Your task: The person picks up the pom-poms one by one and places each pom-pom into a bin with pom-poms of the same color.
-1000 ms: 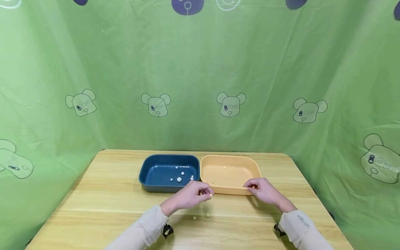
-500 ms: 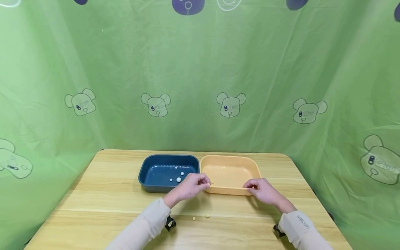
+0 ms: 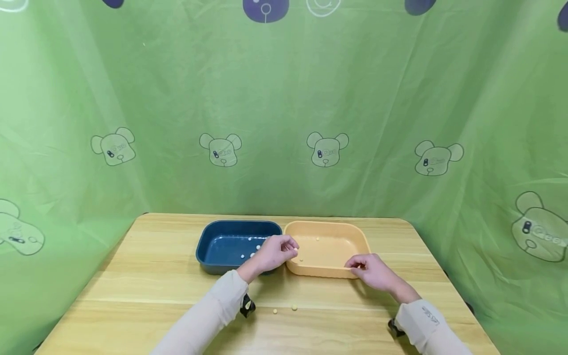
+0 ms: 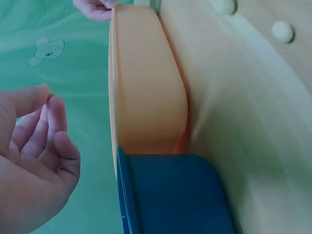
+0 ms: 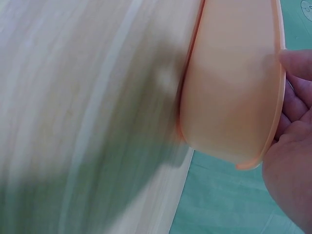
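Note:
My left hand [image 3: 276,252] is above the meeting rims of a dark blue tray [image 3: 208,266] and an orange tray [image 3: 319,272]. Its thumb and forefinger pinch a small pale yellow ball [image 3: 296,250], almost wholly hidden by the fingertips in the left wrist view. My right hand [image 3: 373,270] grips the orange tray's near rim by its right corner, thumb outside and fingers over the inner side. Inside the orange tray lie two tiny yellowish balls, one near the back [image 3: 317,239] and one near the front [image 3: 301,260].
Several white balls [image 3: 242,256] of different sizes lie in the blue tray, some hidden behind my left hand. On the wooden table [image 3: 146,296], in front of the trays, are a small yellow ball [image 3: 275,311] and a larger one [image 3: 295,307]. Green curtain [image 3: 275,98] surrounds the table.
The left hand has moved forward and up with its ball, from in front of the trays to above their adjoining rims. The right hand stays on the orange tray's rim.

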The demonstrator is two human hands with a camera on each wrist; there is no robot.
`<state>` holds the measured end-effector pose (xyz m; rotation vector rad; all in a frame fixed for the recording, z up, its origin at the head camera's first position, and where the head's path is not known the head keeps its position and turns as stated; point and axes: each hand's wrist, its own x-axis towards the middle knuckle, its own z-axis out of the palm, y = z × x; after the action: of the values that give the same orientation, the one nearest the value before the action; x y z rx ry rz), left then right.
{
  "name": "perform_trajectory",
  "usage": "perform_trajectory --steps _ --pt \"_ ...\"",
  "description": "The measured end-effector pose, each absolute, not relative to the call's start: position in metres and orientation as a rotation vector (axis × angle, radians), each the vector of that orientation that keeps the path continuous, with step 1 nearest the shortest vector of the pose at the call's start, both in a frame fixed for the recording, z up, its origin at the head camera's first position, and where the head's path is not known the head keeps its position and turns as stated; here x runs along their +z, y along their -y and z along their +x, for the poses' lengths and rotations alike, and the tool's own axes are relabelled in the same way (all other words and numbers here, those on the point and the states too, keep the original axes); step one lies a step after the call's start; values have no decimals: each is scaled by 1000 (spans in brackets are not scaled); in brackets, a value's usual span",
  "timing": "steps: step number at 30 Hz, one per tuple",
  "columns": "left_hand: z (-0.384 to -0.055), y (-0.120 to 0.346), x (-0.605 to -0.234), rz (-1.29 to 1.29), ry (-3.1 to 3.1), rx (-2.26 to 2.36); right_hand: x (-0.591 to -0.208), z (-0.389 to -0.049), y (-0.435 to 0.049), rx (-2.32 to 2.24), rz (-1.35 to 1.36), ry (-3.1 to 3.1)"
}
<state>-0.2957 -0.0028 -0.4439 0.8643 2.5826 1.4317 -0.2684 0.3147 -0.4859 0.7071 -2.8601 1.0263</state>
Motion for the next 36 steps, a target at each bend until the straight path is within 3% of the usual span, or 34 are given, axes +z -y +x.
perform_trajectory --steps 11,36 --pt "-315 -4 -448 782 -2593 1435 -485 -269 -314 1035 692 2885" --pt "-325 -7 -459 688 -2608 1506 -489 -271 -317 1077 718 2862"
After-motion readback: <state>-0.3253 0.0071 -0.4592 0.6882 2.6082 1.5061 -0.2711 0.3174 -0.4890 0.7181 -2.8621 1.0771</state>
